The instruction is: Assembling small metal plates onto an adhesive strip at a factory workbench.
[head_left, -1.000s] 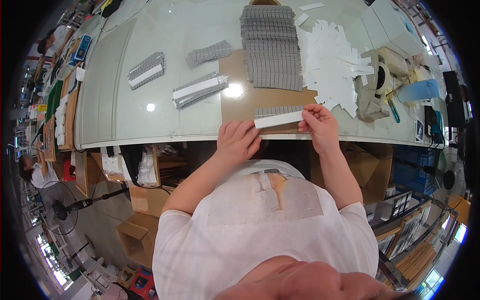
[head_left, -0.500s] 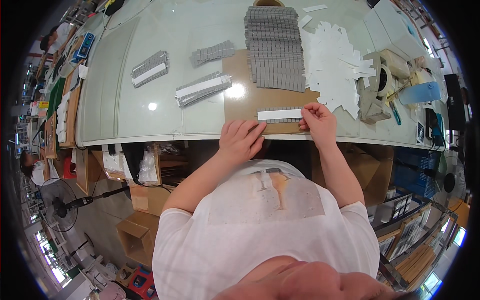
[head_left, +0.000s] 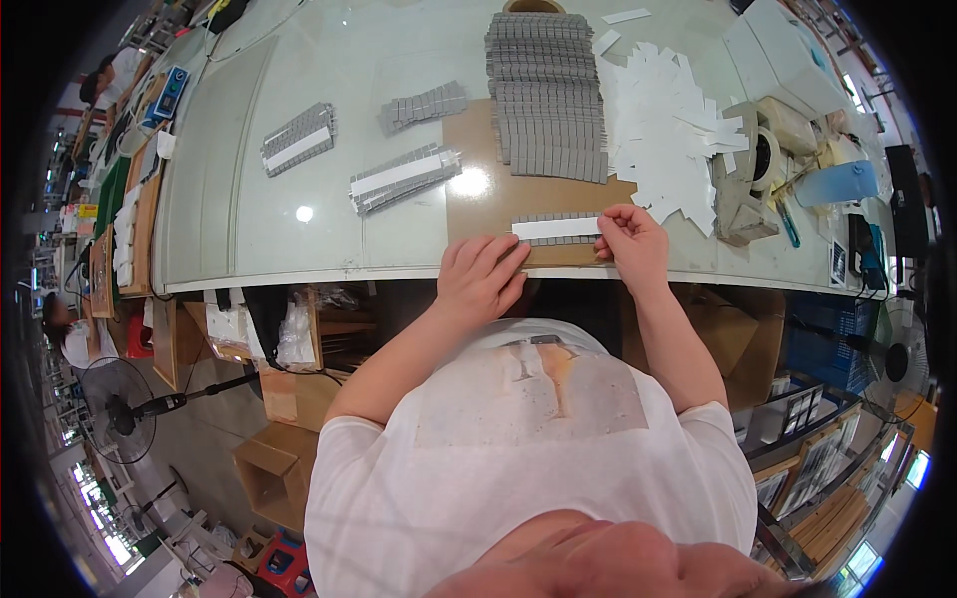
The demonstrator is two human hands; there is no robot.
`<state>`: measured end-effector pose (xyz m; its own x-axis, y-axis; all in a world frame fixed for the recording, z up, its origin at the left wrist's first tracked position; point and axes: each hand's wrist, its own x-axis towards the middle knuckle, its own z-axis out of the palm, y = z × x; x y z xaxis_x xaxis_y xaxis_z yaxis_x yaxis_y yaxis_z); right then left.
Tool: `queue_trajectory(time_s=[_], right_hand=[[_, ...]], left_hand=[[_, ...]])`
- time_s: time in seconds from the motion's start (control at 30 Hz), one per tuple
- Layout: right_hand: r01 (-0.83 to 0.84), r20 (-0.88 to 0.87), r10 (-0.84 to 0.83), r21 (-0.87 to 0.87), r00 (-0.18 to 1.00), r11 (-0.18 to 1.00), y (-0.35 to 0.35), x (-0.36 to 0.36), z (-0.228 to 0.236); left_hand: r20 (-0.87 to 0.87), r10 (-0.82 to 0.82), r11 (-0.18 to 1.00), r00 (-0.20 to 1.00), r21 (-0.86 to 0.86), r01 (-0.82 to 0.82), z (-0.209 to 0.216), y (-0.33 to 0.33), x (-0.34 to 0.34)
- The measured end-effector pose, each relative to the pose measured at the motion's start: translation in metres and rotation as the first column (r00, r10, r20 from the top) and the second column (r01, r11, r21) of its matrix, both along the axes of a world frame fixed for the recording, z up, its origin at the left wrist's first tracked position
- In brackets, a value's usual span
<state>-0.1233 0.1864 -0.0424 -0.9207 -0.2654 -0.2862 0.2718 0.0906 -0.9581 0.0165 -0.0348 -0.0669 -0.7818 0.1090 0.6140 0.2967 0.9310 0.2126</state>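
Close to the table's front edge, a grey segmented strip [head_left: 558, 240] lies on a brown board [head_left: 477, 140]. A white paper strip [head_left: 553, 228] lies lengthwise over it. My right hand [head_left: 636, 244] pinches the right end of the white strip between thumb and fingers. At the left end, my left hand [head_left: 483, 276] rests on the board's front edge, fingers spread and its fingertips beside the strips. Beyond them stands a long overlapping row of grey segmented strips [head_left: 548, 100]. To its right is a heap of loose white strips [head_left: 663, 130].
Three small stacks of grey strips, such as the stack with a white strip on top [head_left: 404, 179], lie to the left. A tape dispenser [head_left: 748, 189], a blue bottle [head_left: 837, 184] and a white box [head_left: 783, 60] crowd the right side. A fan [head_left: 120, 411] stands at lower left.
The white strip and my right hand have shifted very slightly to the left. My left hand has hardly moved.
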Motion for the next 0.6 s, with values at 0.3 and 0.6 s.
queue_trajectory(time_s=[0.3,0.6], right_hand=[[0.012,0.006,-0.012,0.009,1.000,1.000,-0.0004,0.0011,0.0012],[0.047,-0.060,-0.045,0.035,0.997,0.998,0.0018,0.0057,-0.0001]], left_hand=[[0.025,0.000,1.000,1.000,0.001,0.000,0.0055,0.0013,0.0005],[0.008,0.005,1.000,1.000,-0.001,-0.005,0.0040,0.0010,0.0005]])
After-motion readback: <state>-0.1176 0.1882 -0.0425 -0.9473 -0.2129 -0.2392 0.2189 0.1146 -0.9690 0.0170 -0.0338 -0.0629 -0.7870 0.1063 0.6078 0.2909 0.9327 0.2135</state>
